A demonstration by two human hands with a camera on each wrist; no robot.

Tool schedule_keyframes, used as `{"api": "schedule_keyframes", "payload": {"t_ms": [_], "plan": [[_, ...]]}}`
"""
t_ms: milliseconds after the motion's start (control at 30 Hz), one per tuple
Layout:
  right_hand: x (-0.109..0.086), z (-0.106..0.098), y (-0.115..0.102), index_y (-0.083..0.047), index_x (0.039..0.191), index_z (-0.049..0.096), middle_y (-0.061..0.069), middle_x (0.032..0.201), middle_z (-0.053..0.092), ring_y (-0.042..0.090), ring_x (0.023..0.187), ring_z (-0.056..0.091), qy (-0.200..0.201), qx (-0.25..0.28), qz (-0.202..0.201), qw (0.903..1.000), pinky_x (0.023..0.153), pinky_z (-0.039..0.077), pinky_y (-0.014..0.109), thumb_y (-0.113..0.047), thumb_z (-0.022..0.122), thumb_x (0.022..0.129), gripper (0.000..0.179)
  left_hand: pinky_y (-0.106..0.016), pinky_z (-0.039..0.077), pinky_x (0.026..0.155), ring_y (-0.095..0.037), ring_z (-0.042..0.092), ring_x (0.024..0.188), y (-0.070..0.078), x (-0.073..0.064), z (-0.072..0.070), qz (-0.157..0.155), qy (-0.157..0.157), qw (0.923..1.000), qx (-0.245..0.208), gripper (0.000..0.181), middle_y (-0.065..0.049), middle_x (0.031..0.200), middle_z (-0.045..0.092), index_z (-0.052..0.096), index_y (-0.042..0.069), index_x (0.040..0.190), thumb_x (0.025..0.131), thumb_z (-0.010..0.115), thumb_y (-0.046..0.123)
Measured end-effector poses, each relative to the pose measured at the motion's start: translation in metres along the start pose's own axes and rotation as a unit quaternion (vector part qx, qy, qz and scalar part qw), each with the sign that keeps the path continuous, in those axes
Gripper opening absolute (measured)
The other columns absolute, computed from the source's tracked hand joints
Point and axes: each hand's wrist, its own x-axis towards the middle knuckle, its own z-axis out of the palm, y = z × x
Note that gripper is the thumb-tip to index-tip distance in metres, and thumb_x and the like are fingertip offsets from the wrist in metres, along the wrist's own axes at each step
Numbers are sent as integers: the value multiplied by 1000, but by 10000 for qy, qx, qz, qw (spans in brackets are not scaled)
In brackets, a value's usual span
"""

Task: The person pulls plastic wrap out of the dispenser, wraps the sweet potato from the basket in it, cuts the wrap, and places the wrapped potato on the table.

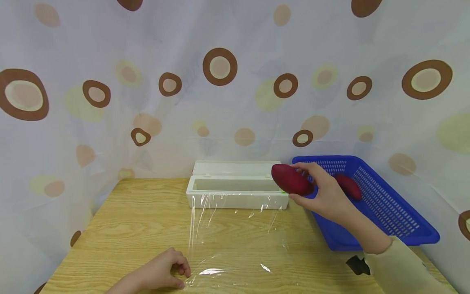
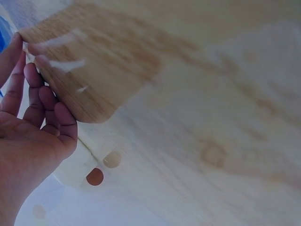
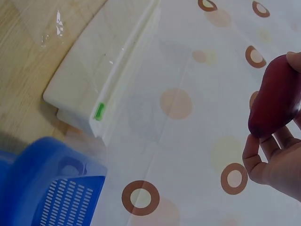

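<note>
Grasping red tuber [image 1: 291,179] aloft: right fingers [image 1: 309,167]; left fingers [image 1: 180,259], low, pinching clear film [image 1: 238,239].

Screened booth — spotted cloth [image 1: 235,106] (plus table [image 1: 139,216])

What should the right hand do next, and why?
Probably lower the dark red sweet potato onto the clear film: the right hand holds it in the air, while the film stretches from the white box over the table, and the left hand pinches the film's near left corner.
</note>
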Motion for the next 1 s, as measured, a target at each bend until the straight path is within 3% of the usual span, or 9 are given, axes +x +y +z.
{"api": "schedule_keyframes", "payload": {"t_ms": [433, 667, 1000], "plan": [[-12, 45, -16, -15, 123, 53, -4, 103, 57, 8, 91, 50, -249, 402, -226, 9986, 67, 51, 24, -17, 85, 66, 65, -20, 36, 69, -3, 41, 78, 1, 2, -1, 2, -7, 10000, 65, 17, 15, 77, 54, 67, 23, 83, 73, 80, 26], [-20, 71, -20, -15, 123, 53, -3, 102, 56, 9, 90, 51, -643, 677, -298, 9952, 72, 53, 25, -16, 85, 66, 65, -20, 36, 68, -3, 41, 78, 1, 2, -1, 71, 0, 9999, 115, 17, 15, 77, 54, 67, 22, 83, 73, 80, 26], [-31, 101, -24, -18, 123, 54, -2, 107, 55, 13, 94, 55, -1261, 482, -35, 9908, 75, 53, 27, -22, 83, 69, 61, -20, 37, 69, -2, 41, 79, -1, 2, 0, 58, 42, 9998, 170, 17, 16, 77, 53, 67, 24, 83, 73, 80, 28]]}}
